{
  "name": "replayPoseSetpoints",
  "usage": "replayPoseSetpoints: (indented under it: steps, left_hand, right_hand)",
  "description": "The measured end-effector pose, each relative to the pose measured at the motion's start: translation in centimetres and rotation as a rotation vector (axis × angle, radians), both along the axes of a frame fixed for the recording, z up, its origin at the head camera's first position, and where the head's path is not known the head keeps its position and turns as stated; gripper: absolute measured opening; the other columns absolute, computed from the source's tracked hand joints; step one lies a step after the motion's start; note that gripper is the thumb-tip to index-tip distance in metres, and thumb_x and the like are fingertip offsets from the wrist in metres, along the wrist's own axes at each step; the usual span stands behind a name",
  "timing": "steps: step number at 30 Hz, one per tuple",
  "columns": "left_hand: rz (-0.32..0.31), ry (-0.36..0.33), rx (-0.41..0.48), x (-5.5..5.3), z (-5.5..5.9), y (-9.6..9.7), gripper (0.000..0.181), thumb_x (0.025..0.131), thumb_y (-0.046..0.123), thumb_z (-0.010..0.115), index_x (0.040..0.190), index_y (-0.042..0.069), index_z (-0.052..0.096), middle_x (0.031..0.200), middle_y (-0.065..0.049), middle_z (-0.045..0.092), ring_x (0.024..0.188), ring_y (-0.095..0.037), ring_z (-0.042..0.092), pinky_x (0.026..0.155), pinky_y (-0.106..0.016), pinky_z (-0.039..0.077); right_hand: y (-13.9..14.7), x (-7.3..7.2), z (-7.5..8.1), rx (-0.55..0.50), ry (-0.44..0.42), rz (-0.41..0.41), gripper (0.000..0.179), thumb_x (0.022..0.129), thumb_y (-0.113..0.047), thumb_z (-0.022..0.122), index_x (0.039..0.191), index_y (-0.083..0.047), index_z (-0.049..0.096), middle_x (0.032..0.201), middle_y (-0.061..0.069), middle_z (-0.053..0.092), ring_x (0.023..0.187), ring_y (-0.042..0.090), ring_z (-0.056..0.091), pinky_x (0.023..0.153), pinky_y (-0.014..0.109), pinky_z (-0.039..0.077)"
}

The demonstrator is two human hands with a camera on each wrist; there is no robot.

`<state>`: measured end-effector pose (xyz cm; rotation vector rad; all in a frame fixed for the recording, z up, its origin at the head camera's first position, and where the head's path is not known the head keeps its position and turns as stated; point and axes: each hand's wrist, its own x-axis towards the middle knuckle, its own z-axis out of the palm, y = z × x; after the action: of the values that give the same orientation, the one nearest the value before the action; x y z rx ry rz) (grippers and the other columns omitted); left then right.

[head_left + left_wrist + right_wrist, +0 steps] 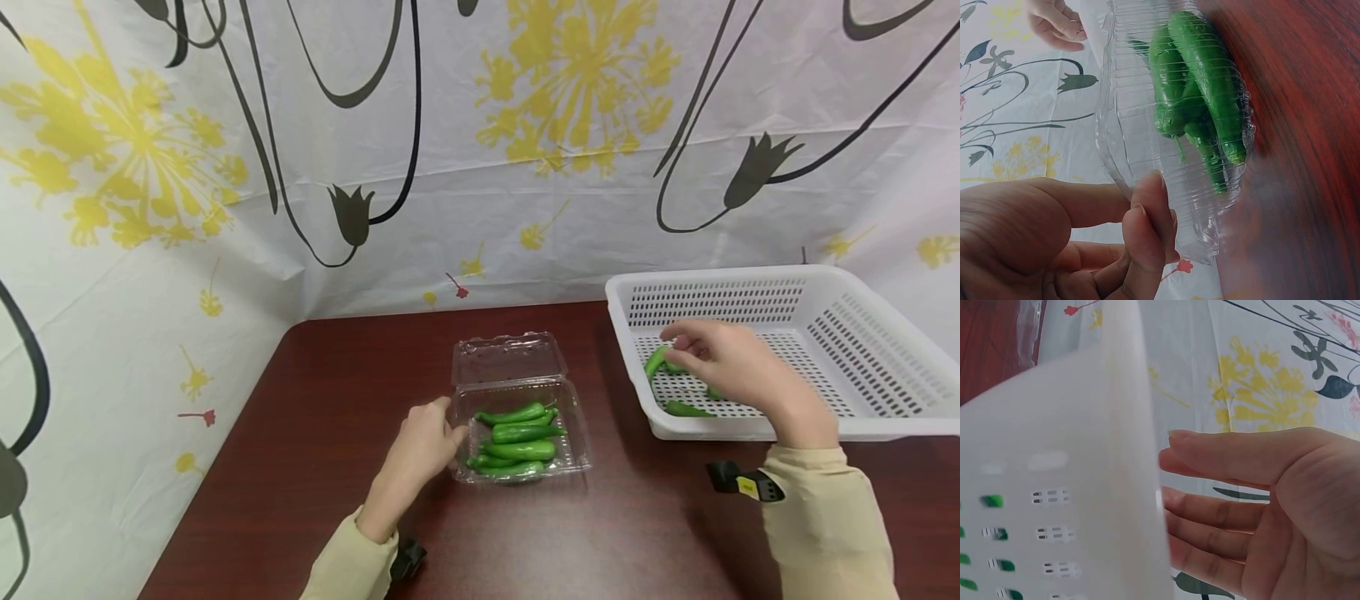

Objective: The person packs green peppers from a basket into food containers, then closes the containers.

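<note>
My left hand (423, 440) pinches the left rim of a clear plastic clamshell box (579, 454), thumb and fingertips at its edge. The box lies with its lid (510, 362) folded back, away from me. Several green chili peppers (523, 451) lie side by side inside it, seen through the wall in the left wrist view as green peppers (1210, 81). Over the left part of a white plastic basket (877, 283) hovers my right hand (723, 362), fingers loosely bent with nothing visible between them. Below it, a few green chili peppers (686, 409) lie on the basket floor, partly hidden by the hand.
The dark reddish-brown table (300, 467) carries the box near its middle and the basket at the right. A white cloth (465, 225) with yellow and grey flower prints hangs behind the table and along its left side. The basket's slotted walls are raised.
</note>
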<state>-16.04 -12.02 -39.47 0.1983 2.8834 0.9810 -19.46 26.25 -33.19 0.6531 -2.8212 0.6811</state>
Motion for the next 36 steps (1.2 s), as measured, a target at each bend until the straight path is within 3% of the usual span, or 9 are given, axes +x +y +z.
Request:
replayPoseSetpoints:
  steps: [5,13,22,28,36]
  left_hand:
    - [-0.001,0.003,0.0,0.0,0.0,0.0,0.055,0.094,0.006,0.069,0.139,-0.016,0.047,0.053,0.002,0.056,0.044,-0.012,0.06,0.055,-0.029,0.049]
    - [-0.001,0.001,0.007,0.0,0.0,0.0,0.055,0.094,0.006,0.069,0.139,-0.016,0.047,0.053,0.001,0.056,0.044,-0.013,0.06,0.051,-0.028,0.047]
    - [-0.003,0.006,0.001,0.1,0.1,0.0,0.054,0.093,0.006,0.069,0.138,-0.016,0.048,0.053,0.002,0.056,0.046,-0.014,0.061,0.055,-0.03,0.05]
    - [-0.004,0.008,0.003,0.0,0.0,0.0,0.055,0.093,0.006,0.069,0.138,-0.016,0.048,0.053,0.002,0.057,0.045,-0.014,0.061,0.055,-0.03,0.05]
    - [-0.003,0.004,0.006,0.0,-0.1,0.0,0.055,0.094,0.006,0.069,0.139,-0.016,0.047,0.054,0.002,0.057,0.045,-0.013,0.06,0.052,-0.028,0.048]
  right_hand:
    - [0.5,-0.1,-0.1,0.008,-0.005,-0.002,0.022,0.093,-0.01,0.072,0.111,0.002,0.069,0.087,0.005,0.071,0.081,0.025,0.071,0.075,0.049,0.055]
    - [1.1,-0.2,-0.5,0.018,-0.093,-0.03,0.033,0.094,-0.015,0.072,0.119,0.006,0.066,0.092,0.009,0.072,0.086,0.03,0.071,0.079,0.053,0.054]
    - [1.8,-0.4,-0.9,0.039,-0.105,-0.017,0.029,0.091,-0.016,0.075,0.113,0.001,0.069,0.091,0.008,0.072,0.085,0.028,0.07,0.078,0.052,0.054]
    - [2.5,-0.7,-1.3,0.064,-0.171,-0.018,0.034,0.092,-0.019,0.074,0.118,0.001,0.067,0.094,0.009,0.071,0.089,0.031,0.07,0.08,0.054,0.053]
    - [3.5,-0.9,-2.0,0.096,-0.226,-0.031,0.038,0.089,-0.02,0.077,0.12,0.001,0.067,0.091,0.003,0.07,0.085,0.025,0.067,0.076,0.049,0.051]
